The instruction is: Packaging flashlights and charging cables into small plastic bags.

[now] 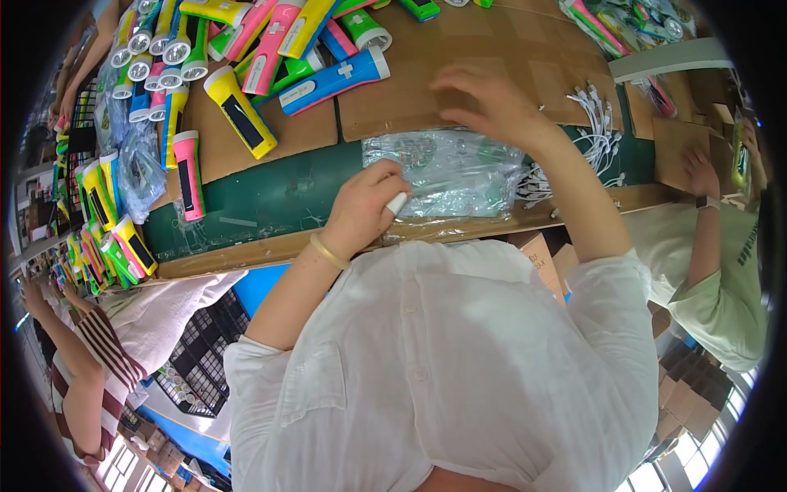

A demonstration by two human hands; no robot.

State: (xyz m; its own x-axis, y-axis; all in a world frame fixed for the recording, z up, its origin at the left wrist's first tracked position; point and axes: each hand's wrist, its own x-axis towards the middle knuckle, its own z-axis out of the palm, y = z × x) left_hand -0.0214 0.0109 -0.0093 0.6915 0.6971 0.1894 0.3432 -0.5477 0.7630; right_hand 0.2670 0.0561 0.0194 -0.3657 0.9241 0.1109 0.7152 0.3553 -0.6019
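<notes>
The left hand [365, 205] is curled around a small white piece [396, 203], one end poking out past the fingers, its kind too covered to tell; it sits just beside the left edge of the clear plastic bags [451, 174]. These lie on the green table [287, 190], between the person and the cardboard [410, 94]. The right hand [492, 102] is raised above the cardboard, fingers loosely spread, with nothing visible in its grasp. The bags look thin and slippery, so a pull on one could drag others along. The white cables [594, 127] lie in a tangle against the bags' right side; a sweeping right forearm could snag their loose ends. The blue flashlight [334, 82] lies near the right hand, against the heap of flashlights [275, 41]; a careless knock could set that heap sliding. A loosened left grip could drop the white piece.
</notes>
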